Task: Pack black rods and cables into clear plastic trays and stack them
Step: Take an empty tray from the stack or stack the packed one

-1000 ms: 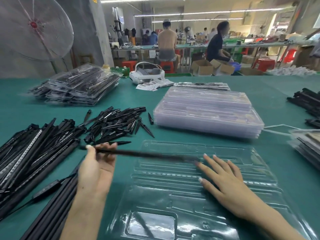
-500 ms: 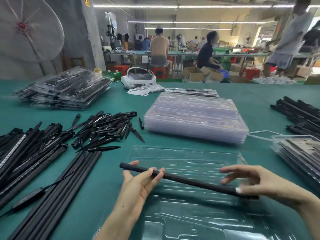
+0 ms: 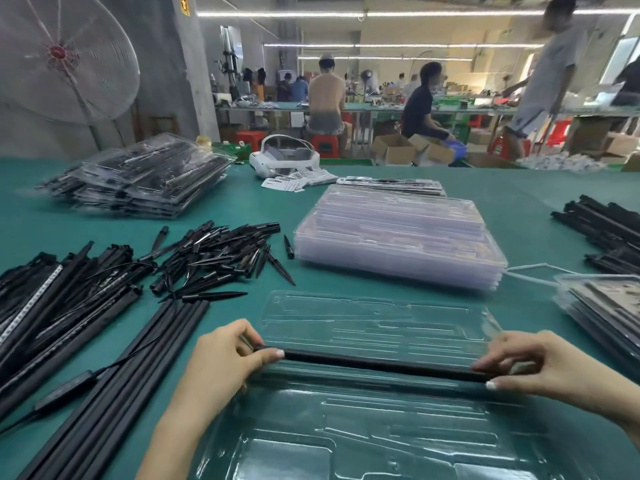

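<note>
The left hand [image 3: 221, 358] and right hand [image 3: 530, 367] each pinch one end of the long black rod [image 3: 381, 364], which looks stiff and light, over the clear tray [image 3: 381, 320].

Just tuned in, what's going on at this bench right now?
A person holds one black rod level by its ends, the left hand at one end, the right hand at the other, over an open clear tray on the green table. Loose rods and short spikes lie to the left, with empty trays stacked behind.
</note>
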